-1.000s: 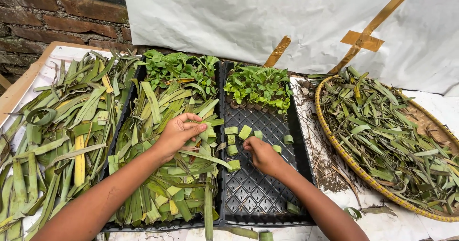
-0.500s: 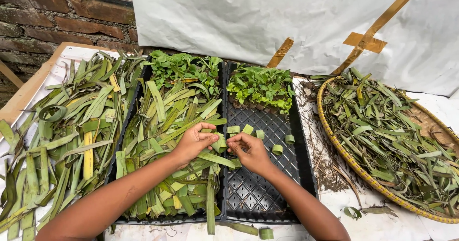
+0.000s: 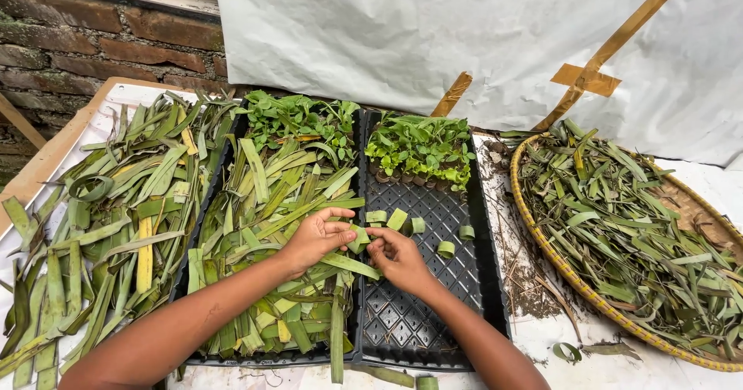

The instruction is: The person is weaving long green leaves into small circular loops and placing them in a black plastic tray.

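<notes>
Outdoor counter against a brick wall, in daylight.
A weathered brick wall (image 3: pixel 93 42) stands at ten o'clock; a white sheet (image 3: pixel 433 42) crossed by wooden slats (image 3: pixel 611 46) hangs from twelve to two, above the white-covered counter (image 3: pixel 696 181).

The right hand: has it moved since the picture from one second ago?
Yes. The right hand has moved leftward off the black seedling tray, toward the seam with the leaf-filled tray, and now meets the left hand on a small leaf strip.
</notes>
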